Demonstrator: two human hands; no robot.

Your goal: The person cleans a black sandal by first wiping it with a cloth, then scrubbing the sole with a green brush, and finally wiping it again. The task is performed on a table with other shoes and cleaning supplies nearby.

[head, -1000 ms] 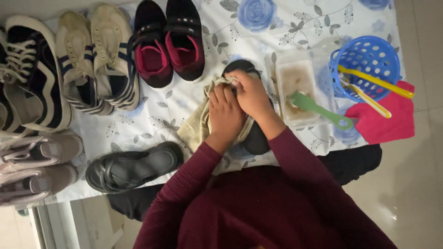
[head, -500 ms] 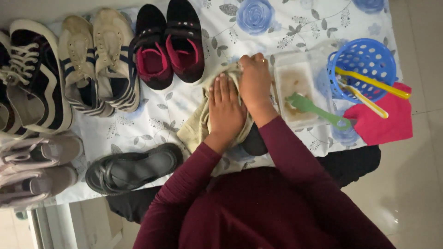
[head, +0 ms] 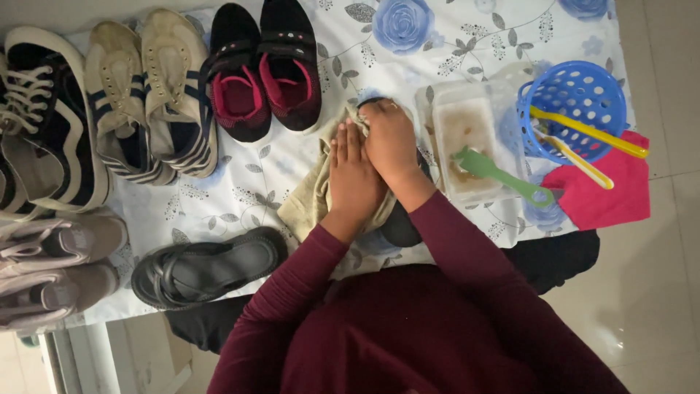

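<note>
A dark rubber sandal (head: 399, 226) lies on the white cloth printed with blue roses (head: 306, 171), almost wholly covered by a crumpled beige rag (head: 310, 201) and by both hands; only its heel end shows, just below the wrists. The left hand (head: 354, 179) lies flat and spread on the rag, fingers straight and together, pressing it down onto the sandal. The right hand (head: 390, 138) is curled over the sandal's far end, fingers bent around the rag there, touching the left hand along its side.

Taking the covered sandal as the landmark: its mate, a second dark rubber sandal (head: 208, 266), lies to the left and slightly nearer the person, sole down and uncovered. Beyond the landmark and to the left stands a pair of black shoes with pink lining (head: 262, 69); farther left, a pair of worn beige canvas shoes with dark stripes (head: 149, 95). Just right of it sits a clear plastic tub of brownish water (head: 467, 142) with a green-handled brush (head: 503, 176) resting across it. Farther right stands a blue perforated plastic basket (head: 576, 95) holding yellow-handled brushes (head: 590, 131), with a pink cloth (head: 605, 197) beside it.
</note>
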